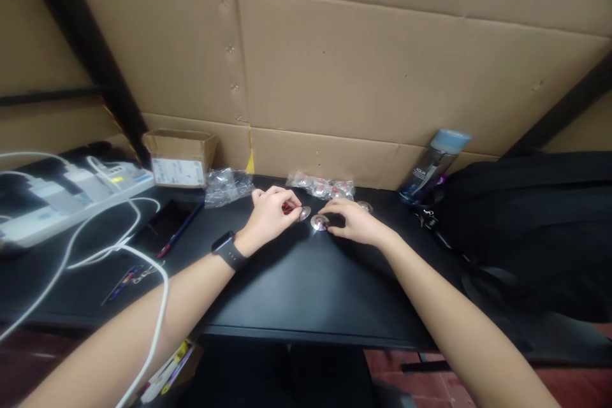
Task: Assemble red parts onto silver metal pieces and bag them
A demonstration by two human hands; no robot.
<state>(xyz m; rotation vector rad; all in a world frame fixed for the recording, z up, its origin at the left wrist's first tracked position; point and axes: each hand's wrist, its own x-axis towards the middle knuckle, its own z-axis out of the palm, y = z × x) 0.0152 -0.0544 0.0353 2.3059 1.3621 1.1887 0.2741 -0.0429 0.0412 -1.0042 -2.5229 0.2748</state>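
My left hand (271, 211), with a black watch (230, 250) on its wrist, is curled over the black table (306, 287) and pinches a small silver disc (305, 212) with something red behind the fingers. Just to its right my right hand (352, 220) rests on the table with its fingers closed on a second small round silver piece (319, 222). A third silver disc (364, 206) lies just beyond my right hand. The two hands are a few centimetres apart.
Clear plastic bags of small red-and-silver parts (323, 187) and an empty-looking bag (227, 186) lie at the cardboard wall. A small carton (180, 156), a power strip with white cables (71, 188), a pen (182, 229), a blue-capped bottle (433, 166) and a black bag (530, 223) surround them.
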